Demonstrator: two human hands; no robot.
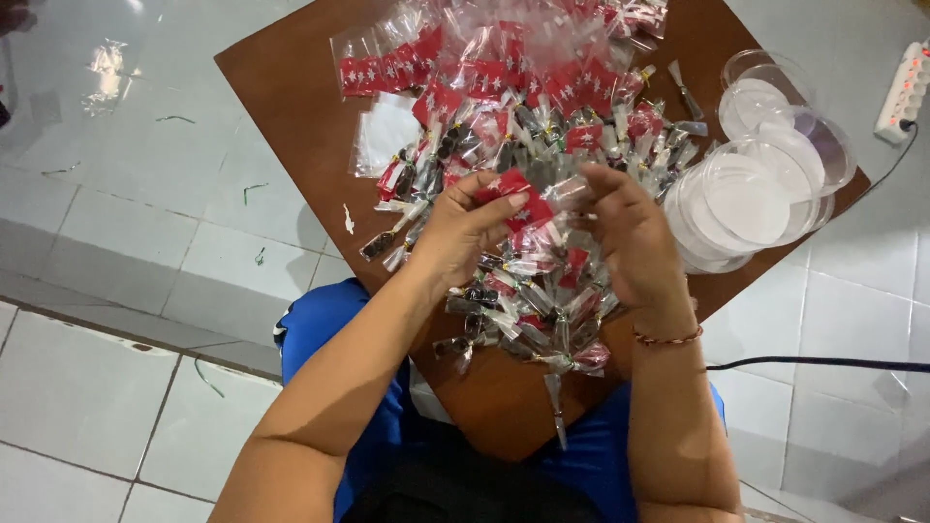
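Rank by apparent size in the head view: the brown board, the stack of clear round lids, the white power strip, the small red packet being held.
1. Brown board
2. Stack of clear round lids
3. White power strip, partly cut off at the frame's edge
4. Small red packet

Only one view is given, taken from a camera worn on the head and aimed steeply downward. The brown board (291,87) is seen from close above, just beyond the grip. The two forearms are framed from below, and white floor tiles (116,165) are shown around it.
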